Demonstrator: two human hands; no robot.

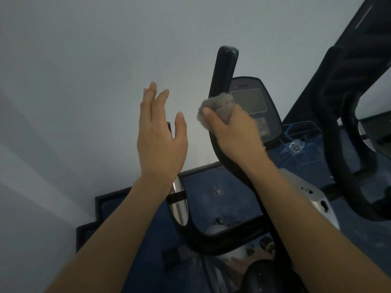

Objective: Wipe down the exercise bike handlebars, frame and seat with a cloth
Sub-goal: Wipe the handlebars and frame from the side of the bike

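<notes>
On the black handlebar (224, 70), right hand (234, 134) seemingly clamping grey cloth (215, 105), left hand (160, 136) spread, apart

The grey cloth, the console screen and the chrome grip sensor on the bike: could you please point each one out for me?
grey cloth (215, 106): head view, on the bunched top above the thumb.
console screen (246, 101): head view, on the middle of the dark display.
chrome grip sensor (178, 205): head view, on its lower shiny half.

Grey cloth (215, 107) bunched against black handlebar (224, 70)
</notes>
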